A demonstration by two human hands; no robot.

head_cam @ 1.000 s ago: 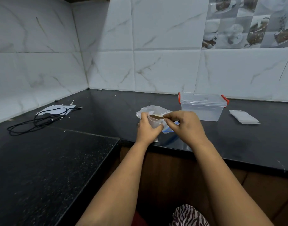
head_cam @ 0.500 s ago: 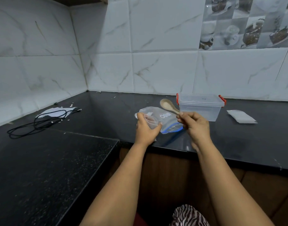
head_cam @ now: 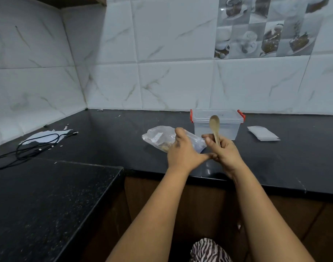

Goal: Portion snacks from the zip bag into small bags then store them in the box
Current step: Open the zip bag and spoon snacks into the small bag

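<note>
Right hand [head_cam: 226, 154] gripping spoon [head_cam: 214, 127] upright before box [head_cam: 216, 123]; left hand [head_cam: 182, 152] over zip bag [head_cam: 158, 137], finger state hidden.

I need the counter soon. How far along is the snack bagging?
Early. Nothing looks finished: the box sits lidded, with no filled bags visible in it. In hand: the right hand holds a wooden spoon upright, and the left hand is at the zip bag. The small bags lie flat right of the box, still to fill and store.
</note>
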